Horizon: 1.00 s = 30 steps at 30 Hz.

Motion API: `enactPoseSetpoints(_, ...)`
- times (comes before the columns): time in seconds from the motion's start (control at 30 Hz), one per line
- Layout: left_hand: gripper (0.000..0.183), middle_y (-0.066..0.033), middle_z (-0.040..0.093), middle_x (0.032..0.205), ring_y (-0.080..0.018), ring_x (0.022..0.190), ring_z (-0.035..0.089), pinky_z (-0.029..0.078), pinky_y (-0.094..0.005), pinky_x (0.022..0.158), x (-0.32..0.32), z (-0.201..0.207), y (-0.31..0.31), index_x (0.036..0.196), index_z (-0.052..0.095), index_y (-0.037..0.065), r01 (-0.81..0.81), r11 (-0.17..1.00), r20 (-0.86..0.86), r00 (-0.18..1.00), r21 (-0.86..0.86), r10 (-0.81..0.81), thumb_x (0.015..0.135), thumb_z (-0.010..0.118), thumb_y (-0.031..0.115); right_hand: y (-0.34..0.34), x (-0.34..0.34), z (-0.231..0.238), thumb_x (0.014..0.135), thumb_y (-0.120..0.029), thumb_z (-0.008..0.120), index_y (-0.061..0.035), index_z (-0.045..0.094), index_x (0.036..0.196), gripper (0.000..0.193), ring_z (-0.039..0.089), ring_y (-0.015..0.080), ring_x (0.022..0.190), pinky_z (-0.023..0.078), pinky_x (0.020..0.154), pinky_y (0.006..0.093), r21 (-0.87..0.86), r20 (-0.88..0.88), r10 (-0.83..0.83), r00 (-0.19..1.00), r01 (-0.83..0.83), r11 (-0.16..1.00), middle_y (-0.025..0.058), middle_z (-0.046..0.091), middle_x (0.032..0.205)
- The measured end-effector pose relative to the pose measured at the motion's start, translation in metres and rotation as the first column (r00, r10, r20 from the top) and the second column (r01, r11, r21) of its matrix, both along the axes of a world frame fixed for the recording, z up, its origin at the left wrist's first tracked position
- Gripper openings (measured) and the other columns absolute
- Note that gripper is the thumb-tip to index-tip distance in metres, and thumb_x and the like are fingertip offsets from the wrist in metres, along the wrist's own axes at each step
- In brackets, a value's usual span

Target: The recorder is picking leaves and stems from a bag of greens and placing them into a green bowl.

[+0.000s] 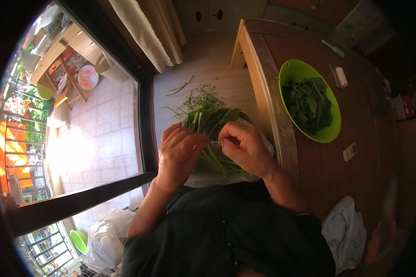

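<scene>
My left hand and my right hand meet over a pile of leafy greens in front of my body. Both are closed in a pinch, with a thin pale stem running between the fingertips. Long green stalks spread below my hands, on a translucent plastic bag. To the right, a bright green oval basin holds a heap of dark green leaves. Parts of the pile are hidden behind my fingers.
The basin stands on a brown wooden table at my right, with a white remote-like device, a small white roll and a cloth. Stem scraps lie beyond the bag. At left is a dark-framed glass door.
</scene>
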<state>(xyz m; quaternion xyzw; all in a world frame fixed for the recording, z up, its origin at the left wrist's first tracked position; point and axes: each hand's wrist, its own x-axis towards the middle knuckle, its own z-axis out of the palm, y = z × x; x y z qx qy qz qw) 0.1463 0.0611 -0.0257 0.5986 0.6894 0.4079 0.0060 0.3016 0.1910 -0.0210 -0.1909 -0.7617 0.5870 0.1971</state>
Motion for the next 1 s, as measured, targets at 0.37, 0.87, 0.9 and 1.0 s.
enactPoseSetpoints(0.37,0.007,-0.0091,0.070,0.087,-0.0186,0.084,0.067,0.051,-0.0341,0.087,0.005,0.005,-0.005,0.085,0.069,0.003,0.040,0.990,0.437,0.899,-0.135,0.024,0.079,0.072,0.001,-0.009,-0.008,-0.003,0.087,-0.002,0.061,0.0003,0.059,0.086,0.003,0.049,0.0049,0.071,0.043,0.063,0.0235,-0.173,-0.018,-0.004,1.000,0.001,0.985,0.0006,0.056,0.076)
enactPoseSetpoints(0.87,0.009,-0.0042,0.068,0.093,-0.0087,0.088,0.061,0.048,-0.0231,0.083,-0.057,-0.002,-0.030,0.100,0.065,0.000,-0.379,0.924,0.821,0.541,0.044,0.183,0.093,0.064,0.004,0.024,0.020,-0.034,0.086,-0.002,0.062,-0.0021,0.060,0.087,0.002,0.056,0.0139,0.072,0.045,0.063,0.0286,0.206,0.207,-0.100,0.973,0.057,0.977,0.0057,0.058,0.079)
enactPoseSetpoints(0.9,0.008,-0.0033,0.067,0.092,-0.0078,0.087,0.060,0.047,-0.0223,0.081,-0.057,-0.003,-0.032,0.100,0.066,0.000,-0.372,0.928,0.809,0.547,0.006,0.214,0.092,0.065,0.004,0.031,0.017,-0.033,0.082,-0.001,0.064,-0.0024,0.061,0.084,0.004,0.062,0.0237,0.072,0.048,0.063,0.0344,0.304,0.213,-0.123,0.969,0.054,0.951,0.0129,0.061,0.079)
enactPoseSetpoints(1.0,0.006,-0.0013,0.067,0.091,-0.0060,0.084,0.059,0.045,-0.0202,0.078,-0.046,-0.007,-0.030,0.096,0.066,0.001,-0.218,0.974,0.850,0.502,-0.054,0.159,0.091,0.066,0.004,0.047,-0.006,-0.010,0.083,0.001,0.064,-0.0019,0.060,0.093,0.011,0.060,0.0186,0.077,0.048,0.069,0.0317,0.272,0.217,-0.148,0.965,0.086,0.959,0.0085,0.061,0.087)
